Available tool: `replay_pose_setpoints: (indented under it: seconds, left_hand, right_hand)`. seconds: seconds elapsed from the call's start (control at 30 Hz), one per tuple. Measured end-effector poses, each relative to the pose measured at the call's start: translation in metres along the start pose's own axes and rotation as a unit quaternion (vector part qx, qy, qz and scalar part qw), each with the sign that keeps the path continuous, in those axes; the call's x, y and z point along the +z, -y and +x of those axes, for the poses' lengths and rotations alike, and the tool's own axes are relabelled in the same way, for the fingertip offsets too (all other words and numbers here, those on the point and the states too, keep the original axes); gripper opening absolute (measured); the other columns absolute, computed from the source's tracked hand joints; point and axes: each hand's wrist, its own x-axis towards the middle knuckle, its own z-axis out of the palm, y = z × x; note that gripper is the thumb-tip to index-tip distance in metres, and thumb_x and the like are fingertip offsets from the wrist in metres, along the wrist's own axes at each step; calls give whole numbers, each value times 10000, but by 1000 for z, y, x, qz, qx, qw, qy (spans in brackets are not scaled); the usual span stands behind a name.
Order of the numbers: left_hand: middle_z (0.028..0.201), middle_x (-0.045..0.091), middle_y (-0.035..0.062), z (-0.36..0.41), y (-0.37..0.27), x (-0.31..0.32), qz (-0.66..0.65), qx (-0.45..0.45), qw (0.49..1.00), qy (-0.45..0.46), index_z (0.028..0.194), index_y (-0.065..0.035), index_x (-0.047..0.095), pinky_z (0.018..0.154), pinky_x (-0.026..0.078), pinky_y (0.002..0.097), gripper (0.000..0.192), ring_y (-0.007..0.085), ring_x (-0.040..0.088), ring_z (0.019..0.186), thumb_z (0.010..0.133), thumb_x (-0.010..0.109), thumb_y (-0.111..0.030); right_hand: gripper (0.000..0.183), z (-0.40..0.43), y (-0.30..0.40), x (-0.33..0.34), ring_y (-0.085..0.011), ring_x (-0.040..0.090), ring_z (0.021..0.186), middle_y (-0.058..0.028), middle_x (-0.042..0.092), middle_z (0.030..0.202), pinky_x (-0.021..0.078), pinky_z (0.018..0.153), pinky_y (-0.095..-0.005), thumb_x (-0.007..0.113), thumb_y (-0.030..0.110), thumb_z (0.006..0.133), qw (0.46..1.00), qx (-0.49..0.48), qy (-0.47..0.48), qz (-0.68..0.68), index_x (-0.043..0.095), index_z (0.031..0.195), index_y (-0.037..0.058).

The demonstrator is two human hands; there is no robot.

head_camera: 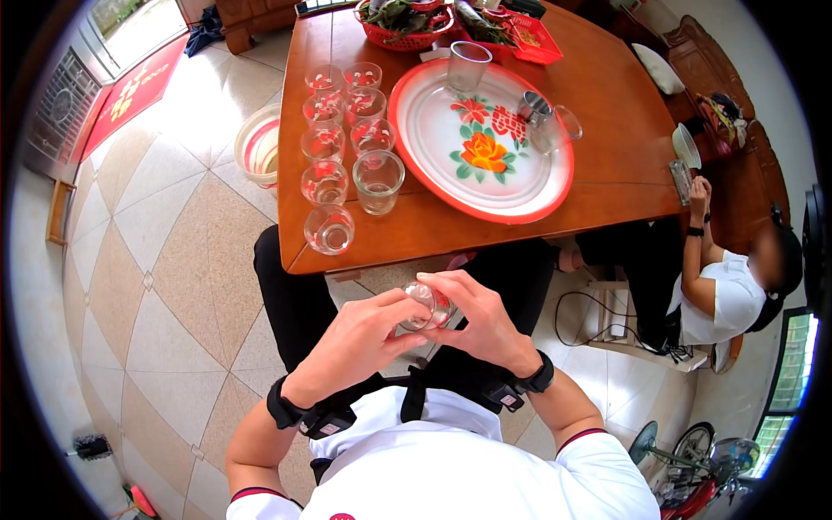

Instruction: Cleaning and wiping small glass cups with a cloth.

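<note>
Between my hands, above my lap and just off the table's front edge, is a small clear drinking glass [421, 303] with red and white marks. My right hand [478, 309] grips it around its side. The fingers of my left hand [364, 328] are at its mouth, with the thumb against it; whether a fingertip is inside I cannot tell. Ahead on the wooden table [604, 175], several clear glasses with red print [325, 183] stand in two rows. A plainer, thicker glass [378, 182] stands at the near end of the right row.
A red-rimmed enamel tray [429, 175] with painted flowers holds a tall glass [468, 68] and other glassware [552, 130]. Behind it are a red basket of vegetables [406, 29] and a red tray [536, 39]. A bucket [258, 146] stands left; a person [721, 292] sits right.
</note>
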Motion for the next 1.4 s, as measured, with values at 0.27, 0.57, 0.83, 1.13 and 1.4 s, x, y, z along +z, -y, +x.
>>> replay_pose_setpoints:
  seconds: [0.27, 0.57, 0.83, 1.13, 1.4]
  left_hand:
    - [900, 658, 61, 0, 2, -4, -85, -21, 996, -23, 971, -25, 676, 670, 563, 263, 232, 153, 671, 757, 772, 797, -16]
    - [891, 680, 64, -5, -5, -17, -117, -39, 987, -108, 919, 33, 684, 687, 559, 224, 173, 102, 663, 769, 770, 771, 54]
    - [939, 688, 86, 8, -6, 0, -6, 57, 994, -90, 1067, -48, 717, 638, 520, 252, 257, 160, 651, 722, 816, 741, 1]
    - [890, 702, 68, 4, -6, -1, -48, -50, 992, -106, 955, -34, 712, 624, 511, 263, 160, 155, 615, 679, 803, 760, -22]
    - [767, 683, 12, 13, 0, 7, 204, 131, 944, -223, 907, -116, 744, 603, 476, 293, 213, 188, 561, 692, 712, 825, -140]
  right_hand:
    - [715, 5, 5, -7, -285, 663, 972, -135, 617, 1152, 569, 822, -340, 857, 78, 671, 1000, 4, -14, 22, 544, 1313, 48]
    - [692, 3, 1, -13, -261, 666, 987, -131, 619, 1161, 568, 834, -331, 855, 95, 705, 999, 26, -36, -7, 545, 1322, 55]
    - [684, 2, 2, -7, -273, 655, 1009, -114, 621, 1153, 568, 844, -339, 846, 66, 679, 999, -2, -34, -20, 568, 1304, 60]
    - [665, -1, -6, -3, -259, 647, 937, -90, 632, 1122, 547, 797, -351, 852, 105, 657, 994, -54, -28, -91, 599, 1271, 74]
    - [654, -6, -5, 0, -248, 638, 890, -76, 638, 1086, 525, 749, -341, 866, 174, 666, 993, -43, -9, -106, 613, 1263, 87]
